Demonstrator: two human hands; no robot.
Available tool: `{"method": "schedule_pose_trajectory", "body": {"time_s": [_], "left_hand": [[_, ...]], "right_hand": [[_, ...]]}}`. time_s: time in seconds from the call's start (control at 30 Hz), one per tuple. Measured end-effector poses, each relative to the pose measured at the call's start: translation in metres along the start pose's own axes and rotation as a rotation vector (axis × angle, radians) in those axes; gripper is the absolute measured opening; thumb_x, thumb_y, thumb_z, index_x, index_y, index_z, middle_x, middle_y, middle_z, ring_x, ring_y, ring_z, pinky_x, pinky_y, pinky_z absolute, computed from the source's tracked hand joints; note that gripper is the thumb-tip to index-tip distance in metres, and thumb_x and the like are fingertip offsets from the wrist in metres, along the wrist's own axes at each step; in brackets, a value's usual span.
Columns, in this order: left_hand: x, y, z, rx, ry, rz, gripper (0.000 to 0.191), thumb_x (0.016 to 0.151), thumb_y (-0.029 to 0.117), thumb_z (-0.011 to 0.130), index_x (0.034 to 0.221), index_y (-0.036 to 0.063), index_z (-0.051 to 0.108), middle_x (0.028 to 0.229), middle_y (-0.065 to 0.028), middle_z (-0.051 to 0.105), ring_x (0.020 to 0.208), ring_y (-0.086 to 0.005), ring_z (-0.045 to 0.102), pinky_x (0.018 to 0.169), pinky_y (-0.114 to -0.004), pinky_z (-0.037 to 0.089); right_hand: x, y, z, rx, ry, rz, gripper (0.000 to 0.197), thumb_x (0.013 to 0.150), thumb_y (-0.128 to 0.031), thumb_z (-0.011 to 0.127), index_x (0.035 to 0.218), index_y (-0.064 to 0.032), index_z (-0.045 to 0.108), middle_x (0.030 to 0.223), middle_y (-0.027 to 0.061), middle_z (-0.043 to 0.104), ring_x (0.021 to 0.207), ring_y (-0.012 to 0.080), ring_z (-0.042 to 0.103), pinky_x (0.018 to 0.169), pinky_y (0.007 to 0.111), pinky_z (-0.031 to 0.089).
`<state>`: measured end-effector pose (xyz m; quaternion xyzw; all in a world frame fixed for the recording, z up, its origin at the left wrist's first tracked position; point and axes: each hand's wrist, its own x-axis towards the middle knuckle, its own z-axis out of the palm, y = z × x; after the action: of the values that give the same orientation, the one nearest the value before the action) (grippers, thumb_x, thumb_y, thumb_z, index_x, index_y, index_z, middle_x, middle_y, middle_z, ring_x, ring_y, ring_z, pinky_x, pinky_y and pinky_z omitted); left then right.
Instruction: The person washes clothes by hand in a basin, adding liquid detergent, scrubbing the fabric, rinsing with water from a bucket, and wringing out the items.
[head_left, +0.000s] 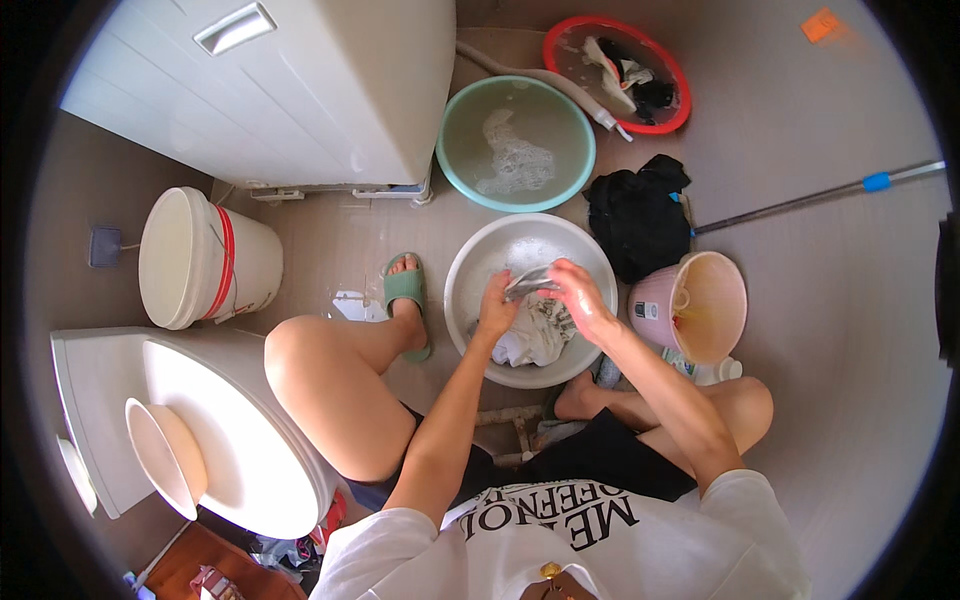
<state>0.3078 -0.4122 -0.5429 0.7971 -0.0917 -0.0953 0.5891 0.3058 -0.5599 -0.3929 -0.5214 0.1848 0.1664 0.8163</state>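
A grey-white plastic basin (469, 255) stands on the floor between my feet, with wet white cloth (529, 341) heaped in its lower part. Over this basin my left hand (499, 300) grips one end of a small greyish cloth (531, 281). My right hand (576, 294) touches the other end of that cloth, its fingers partly spread and wet. Just beyond lies a green basin (448, 161) of cloudy water with foam. Farther off, a red-rimmed basin (679, 75) holds water with black and white garments. A black garment (634, 217) lies on the floor to the right.
A pink bucket (645, 311) and a white bottle (727, 370) stand at the right, near a pole (787, 205). A grey hose (559, 81) crosses the green basin's far edge. At the left are a white appliance (337, 90), a lidded bucket (255, 259) and a toilet (247, 450).
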Motion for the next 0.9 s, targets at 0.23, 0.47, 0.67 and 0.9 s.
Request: {"method": "schedule_pose_trajectory", "body": {"time_s": [0.23, 0.47, 0.67, 0.9], "left_hand": [[-0.012, 0.108, -0.025, -1.027, -0.164, -0.343, 0.033, 0.074, -0.007, 0.037, 0.106, -0.0007, 0.046, 0.110, -0.0122, 0.051, 0.101, -0.0229, 0.051, 0.090, -0.036, 0.039], [-0.023, 0.158, -0.035, -1.162, -0.312, -0.473, 0.031, 0.075, -0.006, 0.037, 0.105, 0.0001, 0.045, 0.104, -0.0134, 0.053, 0.096, -0.0241, 0.054, 0.086, -0.036, 0.043], [-0.005, 0.158, -0.049, -0.500, -0.390, -0.195, 0.039, 0.076, 0.004, 0.046, 0.115, 0.0048, 0.047, 0.106, -0.0033, 0.052, 0.097, -0.0155, 0.048, 0.087, -0.028, 0.035], [0.024, 0.138, -0.059, -0.877, -0.527, -0.709, 0.043, 0.084, 0.027, 0.044, 0.121, 0.0060, 0.039, 0.115, -0.0116, 0.048, 0.108, -0.0212, 0.043, 0.093, -0.039, 0.031]], "right_hand": [[-0.049, 0.015, -0.027, 0.388, 0.442, 0.348, 0.029, 0.080, -0.021, 0.051, 0.095, 0.0024, 0.042, 0.098, 0.0185, 0.047, 0.101, 0.0339, 0.045, 0.091, 0.050, 0.038], [-0.033, 0.036, -0.028, 0.782, 0.058, 0.477, 0.053, 0.084, -0.044, 0.045, 0.115, -0.0003, 0.040, 0.114, 0.0221, 0.045, 0.103, 0.0348, 0.047, 0.089, 0.053, 0.037], [-0.027, 0.016, -0.022, 0.449, -0.263, 0.415, 0.044, 0.082, -0.048, 0.047, 0.103, -0.0098, 0.050, 0.089, 0.0065, 0.057, 0.077, 0.0222, 0.058, 0.073, 0.043, 0.048], [-0.027, 0.010, -0.009, 0.257, -0.385, 0.230, 0.030, 0.082, -0.036, 0.055, 0.096, -0.0099, 0.050, 0.078, 0.0014, 0.052, 0.068, 0.0103, 0.050, 0.062, 0.029, 0.044]]}}
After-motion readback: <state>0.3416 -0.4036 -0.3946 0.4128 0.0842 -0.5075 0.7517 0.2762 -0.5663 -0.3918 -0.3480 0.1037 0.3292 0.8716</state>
